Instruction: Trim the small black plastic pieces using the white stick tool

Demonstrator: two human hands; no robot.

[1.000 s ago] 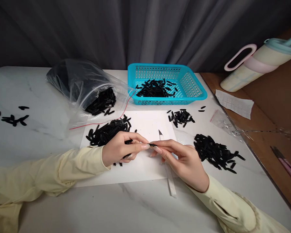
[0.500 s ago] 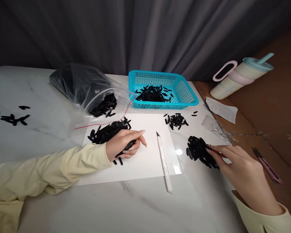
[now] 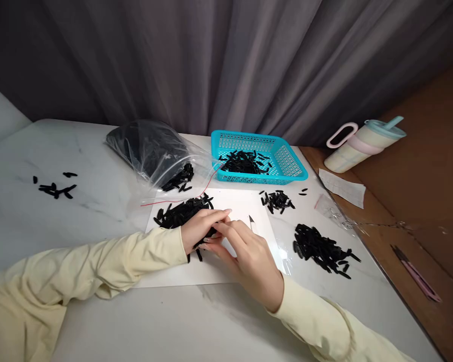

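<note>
My left hand (image 3: pixel 200 227) is curled around several small, slim black pieces, over the white sheet (image 3: pixel 173 279). My right hand (image 3: pixel 251 256) meets it there, thumb and fingers pinched together at the left fingertips. Whatever the right fingers hold is hidden between the hands. Beside and partly under my left hand lies a pile of the same black pieces (image 3: pixel 181 212). A white-handled pen-like tool (image 3: pixel 251 221) with a dark pointed tip shows behind my right hand, which covers most of its length.
A turquoise basket (image 3: pixel 262 178) holds more black pieces, and a clear zip bag (image 3: pixel 147 151) of them lies open beside it. Other piles sit at right (image 3: pixel 319 249) and far left (image 3: pixel 56 189). A tumbler (image 3: pixel 357 148), paper slip (image 3: pixel 342 187) and pink-handled tweezers (image 3: pixel 417 276) are at right.
My right hand has left the right-hand pile and moved left to my left hand, now covering much of the pen-like tool. My left hand stays curled. The view has shifted slightly.
</note>
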